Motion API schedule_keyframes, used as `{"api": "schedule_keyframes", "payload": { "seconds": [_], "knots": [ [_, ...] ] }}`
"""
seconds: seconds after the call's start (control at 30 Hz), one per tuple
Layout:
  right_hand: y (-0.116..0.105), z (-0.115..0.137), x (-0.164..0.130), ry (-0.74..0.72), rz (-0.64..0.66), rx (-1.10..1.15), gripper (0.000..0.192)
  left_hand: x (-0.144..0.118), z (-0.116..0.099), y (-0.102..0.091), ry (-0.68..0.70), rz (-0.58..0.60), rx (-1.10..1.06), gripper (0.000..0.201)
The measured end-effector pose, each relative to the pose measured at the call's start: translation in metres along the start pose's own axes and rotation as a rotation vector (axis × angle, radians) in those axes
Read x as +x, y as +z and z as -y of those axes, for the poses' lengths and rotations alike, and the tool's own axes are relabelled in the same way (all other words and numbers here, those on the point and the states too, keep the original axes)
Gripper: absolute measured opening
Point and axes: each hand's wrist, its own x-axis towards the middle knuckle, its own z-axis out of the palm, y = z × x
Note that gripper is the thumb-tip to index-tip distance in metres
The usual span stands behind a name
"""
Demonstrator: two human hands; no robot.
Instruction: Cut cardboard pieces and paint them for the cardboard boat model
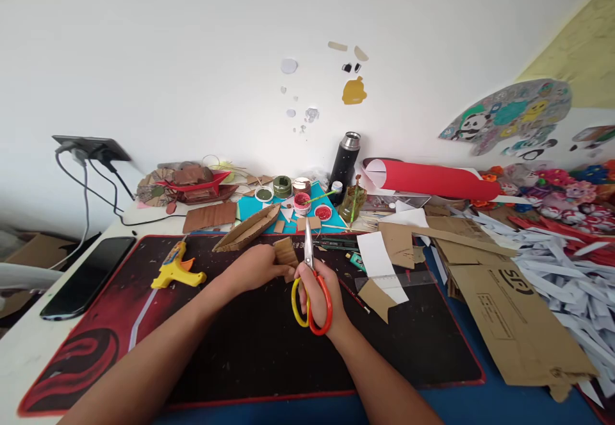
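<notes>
My left hand [257,266] is closed on a small piece of brown cardboard [285,251], held over the black desk mat [240,354]. In my right hand [327,290] is a pair of scissors [309,252] with one yellow and one red handle loop. Its blades point away from me and look closed, just right of the cardboard piece. Beyond my left hand lies a boat-shaped cardboard piece [247,227]. To the right are a cut cardboard scrap [378,298], white paper [379,261] and a clear ruler [413,280].
A yellow glue gun [177,268] and a black phone [89,276] lie at left. Open paint jars [302,203] stand on blue paper at the back, near a black thermos [344,159]. Folded cardboard [519,322] and white paper strips [576,284] fill the right side.
</notes>
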Motion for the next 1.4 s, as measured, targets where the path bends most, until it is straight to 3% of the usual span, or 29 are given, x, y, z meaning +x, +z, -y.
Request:
{"api": "schedule_keyframes", "payload": {
  "seconds": [0.1,0.17,0.23,0.33,0.53,0.7,0.8,0.87,0.9,0.97,1.03,1.13,1.23,1.4],
  "knots": [
    [-0.001,0.000,0.000,-0.037,-0.051,-0.027,0.054,0.013,-0.004,-0.011,0.004,-0.099,0.108,0.034],
    [-0.001,0.000,0.000,-0.034,-0.062,-0.049,0.055,0.020,-0.003,-0.021,0.059,-0.264,0.305,0.029],
    [-0.001,0.000,-0.001,-0.023,-0.048,-0.072,0.054,0.030,0.000,-0.030,0.099,-0.346,0.406,0.024],
    [0.000,-0.002,-0.002,-0.019,-0.014,-0.104,0.052,0.047,0.004,-0.034,0.178,-0.358,0.503,0.024],
    [-0.001,-0.008,-0.003,-0.045,0.008,-0.192,0.048,0.071,0.010,-0.025,0.280,-0.354,0.599,0.015],
    [-0.001,-0.011,-0.003,-0.045,0.004,-0.210,0.045,0.074,0.010,-0.025,0.294,-0.383,0.582,0.021],
    [-0.001,-0.010,-0.003,-0.049,0.016,-0.236,0.043,0.063,0.009,-0.031,0.283,-0.426,0.534,0.016],
    [-0.002,-0.010,-0.003,-0.054,0.025,-0.269,0.041,0.048,0.011,-0.034,0.244,-0.472,0.452,0.010],
    [-0.002,-0.009,-0.003,-0.055,0.033,-0.284,0.040,0.039,0.014,-0.035,0.200,-0.506,0.372,0.016],
    [-0.003,-0.009,-0.003,-0.053,0.045,-0.301,0.039,0.020,0.019,-0.033,0.049,-0.571,-0.152,0.030],
    [-0.003,-0.010,-0.004,-0.042,0.055,-0.300,0.040,0.003,0.023,-0.027,-0.025,-0.516,-0.558,0.045],
    [-0.001,-0.009,-0.004,-0.029,0.072,-0.283,0.043,-0.011,0.025,-0.013,-0.060,-0.517,-0.922,0.057],
    [0.001,-0.008,-0.003,-0.002,0.108,-0.246,0.048,-0.013,0.025,0.001,-0.046,-0.563,-1.093,0.060],
    [0.001,-0.010,0.003,0.016,0.106,-0.223,0.055,-0.015,0.021,0.015,-0.054,-0.583,-1.173,0.063]
  ]
}}
